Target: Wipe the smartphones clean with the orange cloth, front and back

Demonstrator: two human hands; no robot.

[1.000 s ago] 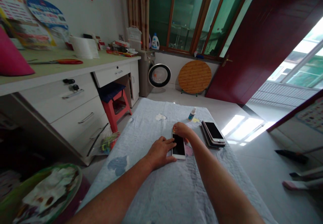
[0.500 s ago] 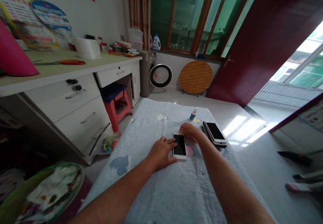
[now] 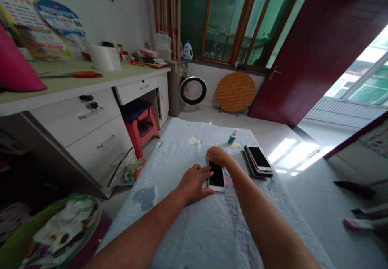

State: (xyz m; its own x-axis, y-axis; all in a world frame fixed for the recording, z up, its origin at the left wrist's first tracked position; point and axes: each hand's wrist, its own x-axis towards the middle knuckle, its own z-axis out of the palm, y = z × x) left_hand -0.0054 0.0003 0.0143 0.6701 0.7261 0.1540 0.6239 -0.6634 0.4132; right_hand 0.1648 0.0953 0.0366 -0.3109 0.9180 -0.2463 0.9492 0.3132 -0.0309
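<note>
A white-framed smartphone (image 3: 217, 180) with a dark screen lies face up on the cloth-covered table. From its left side, my left hand (image 3: 195, 184) holds it down, fingertips over the screen's edge and thumb by the lower corner. My right hand (image 3: 217, 156) is closed at the phone's top end, covering that part. A small orange thing (image 3: 209, 156) shows at its fingertips, too little visible to name its kind. Right of the hands is a stack of phones (image 3: 257, 162), a white one on top. Beyond them stands a small spray bottle (image 3: 232, 137) with a blue label.
A pale blue patterned cloth (image 3: 182, 139) covers the table. At left are a white desk (image 3: 87, 119) with scissors (image 3: 80, 74), a red stool (image 3: 138, 133) and a waste bin (image 3: 97, 220). An open washing-machine door (image 3: 204, 91) and a round wooden tabletop (image 3: 235, 92) are beyond.
My right hand has moved left across the phone's top end, from its right corner to its left, with the orange thing. My left hand and the phone stay in place.
</note>
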